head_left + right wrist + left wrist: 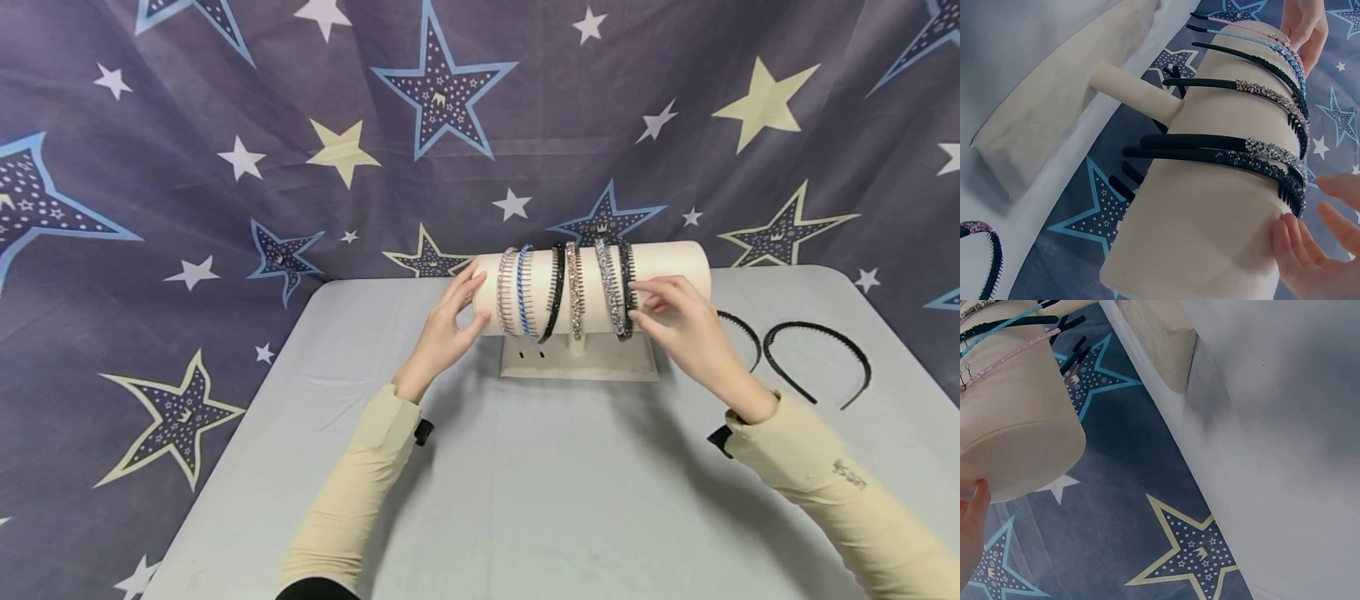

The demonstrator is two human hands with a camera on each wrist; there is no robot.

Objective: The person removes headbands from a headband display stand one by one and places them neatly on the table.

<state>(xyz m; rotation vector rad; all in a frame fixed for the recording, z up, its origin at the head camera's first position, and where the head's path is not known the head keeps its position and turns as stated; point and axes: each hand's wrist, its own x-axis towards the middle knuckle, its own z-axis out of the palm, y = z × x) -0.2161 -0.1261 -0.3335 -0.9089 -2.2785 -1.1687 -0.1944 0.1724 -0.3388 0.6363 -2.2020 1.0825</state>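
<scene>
A cream cylinder display stand [682,257] carries several headbands side by side. From left to right sit a pink headband [507,292], a blue headband [522,292], a black headband [557,292], a brownish glittery headband [576,292], a silver glittery headband [609,287] and a black stone-studded headband [627,271]. My left hand [442,333] rests its fingers against the cylinder's left end. Beside the black stone-studded headband, my right hand [686,329] touches the cylinder, fingertips [1290,228] close to the band's edge. In the right wrist view, the silver and stone-studded bands nearly meet.
Two dark headbands lie on the grey-covered table [510,500] at the right: one curved headband [817,325] and another headband [742,325] partly behind my right hand. The stand's flat base [577,367] is under the cylinder. A star-patterned cloth [300,100] hangs behind.
</scene>
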